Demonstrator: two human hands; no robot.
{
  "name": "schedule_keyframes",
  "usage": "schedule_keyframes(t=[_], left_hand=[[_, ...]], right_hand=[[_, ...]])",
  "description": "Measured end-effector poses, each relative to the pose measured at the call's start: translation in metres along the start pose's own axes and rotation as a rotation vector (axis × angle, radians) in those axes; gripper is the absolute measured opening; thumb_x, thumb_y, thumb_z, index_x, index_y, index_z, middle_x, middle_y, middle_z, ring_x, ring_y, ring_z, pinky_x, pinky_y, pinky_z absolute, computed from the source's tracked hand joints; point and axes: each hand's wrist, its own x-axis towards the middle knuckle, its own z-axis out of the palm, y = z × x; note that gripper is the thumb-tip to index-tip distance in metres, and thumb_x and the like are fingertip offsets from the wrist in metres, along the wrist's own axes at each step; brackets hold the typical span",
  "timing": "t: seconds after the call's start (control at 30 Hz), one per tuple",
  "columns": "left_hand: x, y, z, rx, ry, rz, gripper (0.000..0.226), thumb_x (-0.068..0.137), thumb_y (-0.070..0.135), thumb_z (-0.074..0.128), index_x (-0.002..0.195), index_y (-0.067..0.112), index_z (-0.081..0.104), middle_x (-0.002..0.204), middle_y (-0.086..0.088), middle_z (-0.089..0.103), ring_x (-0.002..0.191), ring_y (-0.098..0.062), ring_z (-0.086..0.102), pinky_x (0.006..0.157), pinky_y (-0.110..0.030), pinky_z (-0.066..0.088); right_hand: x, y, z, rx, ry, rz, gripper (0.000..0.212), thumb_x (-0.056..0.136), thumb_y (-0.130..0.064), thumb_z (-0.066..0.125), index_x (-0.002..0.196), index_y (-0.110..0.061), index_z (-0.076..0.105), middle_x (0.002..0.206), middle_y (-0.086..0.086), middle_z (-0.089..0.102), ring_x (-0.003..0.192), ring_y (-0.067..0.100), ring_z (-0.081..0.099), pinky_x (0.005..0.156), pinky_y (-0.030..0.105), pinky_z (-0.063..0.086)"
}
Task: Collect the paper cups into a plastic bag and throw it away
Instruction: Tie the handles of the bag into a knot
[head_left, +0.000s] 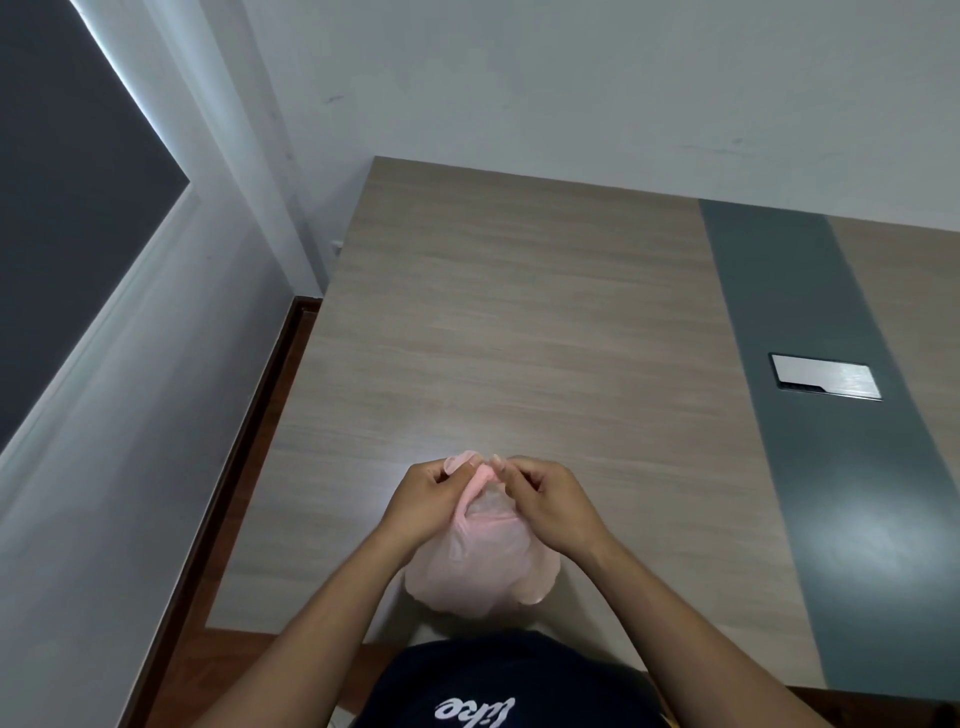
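Observation:
A pale pink plastic bag (483, 566) sits bulging on the wooden table (519, 322) near its front edge. My left hand (421, 504) pinches one gathered strip of the bag's top, and my right hand (550, 504) pinches the other strip. The two strips meet between my fingertips above the bag. Something pale shows faintly through the plastic just under the neck; I cannot make out cups inside. No loose paper cups are in view on the table.
A grey band (810, 467) runs across the table on the right, with a metal cover plate (826, 376) set in it. The white wall stands behind the table. A narrow strip of wooden floor (244, 426) lies between the table's left edge and the side wall.

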Motion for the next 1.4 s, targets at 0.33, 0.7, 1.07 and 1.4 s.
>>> schedule_keyframes(t=[0.33, 0.7, 1.07, 1.4], left_hand=[[0.001, 0.003, 0.003, -0.041, 0.029, -0.002, 0.04, 0.11, 0.056, 0.065, 0.097, 0.03, 0.093, 0.093, 0.005, 0.089, 0.096, -0.018, 0.084, 0.088, -0.037, 0.063], [0.024, -0.016, -0.028, 0.235, 0.37, 0.081, 0.039, 0.112, 0.038, 0.068, 0.105, 0.005, 0.085, 0.108, -0.017, 0.083, 0.103, -0.039, 0.078, 0.092, -0.045, 0.062], [0.003, 0.022, -0.011, -0.302, 0.186, 0.282, 0.045, 0.12, 0.041, 0.049, 0.114, 0.004, 0.074, 0.107, -0.009, 0.088, 0.087, -0.026, 0.084, 0.079, -0.038, 0.071], [-0.015, 0.026, 0.019, -0.567, 0.04, 0.241, 0.009, 0.103, 0.015, 0.082, 0.102, 0.009, 0.088, 0.122, -0.019, 0.085, 0.122, -0.039, 0.08, 0.105, -0.041, 0.066]], right_hand=[[0.009, 0.001, 0.006, -0.078, 0.341, -0.002, 0.028, 0.115, -0.032, 0.06, 0.098, -0.019, 0.08, 0.101, -0.008, 0.077, 0.093, 0.01, 0.073, 0.084, 0.027, 0.056], [0.019, 0.042, -0.025, -0.065, 0.536, 0.326, 0.05, 0.121, -0.029, 0.035, 0.078, -0.016, 0.057, 0.08, 0.008, 0.065, 0.082, 0.034, 0.064, 0.073, 0.042, 0.044], [0.012, -0.03, -0.029, 0.425, 0.304, -0.004, 0.05, 0.123, -0.039, 0.034, 0.095, -0.007, 0.06, 0.117, 0.005, 0.086, 0.111, 0.021, 0.082, 0.087, 0.03, 0.064], [0.012, -0.046, -0.029, 0.665, 0.262, 0.039, 0.047, 0.118, -0.044, 0.051, 0.084, -0.012, 0.056, 0.073, 0.001, 0.047, 0.066, 0.014, 0.049, 0.081, 0.033, 0.057]])
